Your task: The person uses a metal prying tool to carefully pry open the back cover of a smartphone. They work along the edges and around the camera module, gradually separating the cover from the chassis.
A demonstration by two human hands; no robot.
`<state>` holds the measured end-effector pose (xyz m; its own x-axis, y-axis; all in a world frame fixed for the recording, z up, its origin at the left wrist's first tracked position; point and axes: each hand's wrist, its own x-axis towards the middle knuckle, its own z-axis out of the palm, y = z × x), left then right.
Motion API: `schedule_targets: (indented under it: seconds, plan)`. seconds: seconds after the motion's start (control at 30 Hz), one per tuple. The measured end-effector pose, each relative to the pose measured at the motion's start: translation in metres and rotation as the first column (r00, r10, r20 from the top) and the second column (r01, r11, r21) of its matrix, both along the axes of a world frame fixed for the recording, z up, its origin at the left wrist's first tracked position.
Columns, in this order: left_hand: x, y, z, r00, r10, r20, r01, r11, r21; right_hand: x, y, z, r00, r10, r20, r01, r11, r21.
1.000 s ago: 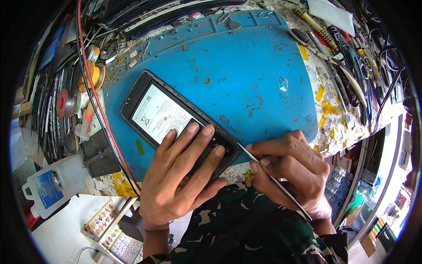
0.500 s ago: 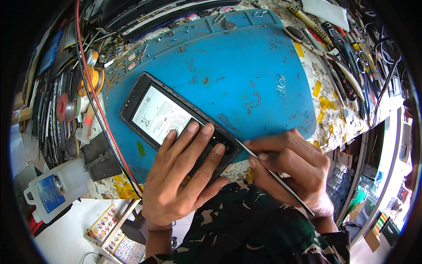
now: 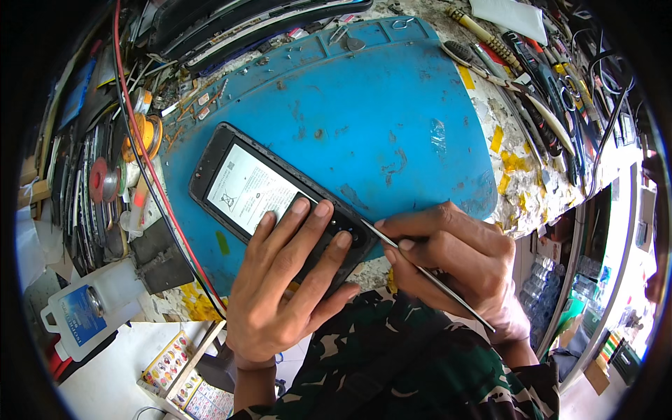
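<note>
Under daylight from the right, a worn blue mat (image 3: 357, 105) covers the middle of a cluttered, pale, yellow-patched tabletop (image 3: 483, 108). At the far left stands a translucent white plastic bottle with a blue label (image 3: 87, 315); above it are a round red spool (image 3: 99, 178) and, behind a thin red cable (image 3: 117, 42), a yellow spool (image 3: 143, 136). On the mat's near left part, a black rectangular phone with a white printed panel (image 3: 245, 185) lies slantwise, its lower end towards the person. The left hand (image 3: 280, 280) rests across that lower end, fingers spread and pressing rather than grasping. To its right, the right hand (image 3: 465, 255) pinches a slender silver metal tool (image 3: 451, 295) between thumb and fingers. The tool's tip meets the phone's right edge near the lower corner; whether it enters a seam cannot be told. Assorted dark and pale hand tools (image 3: 549, 122) crowd the right side.
</note>
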<state>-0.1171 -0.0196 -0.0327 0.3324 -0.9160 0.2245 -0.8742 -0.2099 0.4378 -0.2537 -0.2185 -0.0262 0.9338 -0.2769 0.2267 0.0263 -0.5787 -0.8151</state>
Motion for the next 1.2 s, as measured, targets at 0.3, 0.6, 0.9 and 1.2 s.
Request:
schedule_targets:
  seconds: [0.3, 0.6, 0.9, 1.2]
  plan:
    - [-0.0004, -0.0002, -0.0019, 1.0, 0.0, 0.01, 0.0, 1.0, -0.019, 0.0, -0.0003, -0.0009, 0.996, -0.013, 0.093, 0.015, 1.0, -0.026]
    - [-0.0005, 0.0004, -0.0025, 1.0, -0.006, 0.014, 0.006, 1.0, -0.021, 0.0035, -0.002, -0.0027, 0.992, 0.019, 0.127, -0.018, 1.0, -0.009]
    - [-0.0018, -0.0002, -0.0036, 1.0, 0.012, 0.012, -0.012, 0.999, -0.031, 0.0059, -0.0064, -0.0025, 0.994, 0.099, 0.055, -0.094, 0.992, -0.078]
    - [-0.0012, 0.0002, -0.0036, 1.0, 0.006, 0.009, -0.006, 1.0, -0.027, 0.0067, -0.006, -0.006, 0.995, 0.069, 0.078, -0.065, 0.997, -0.05]
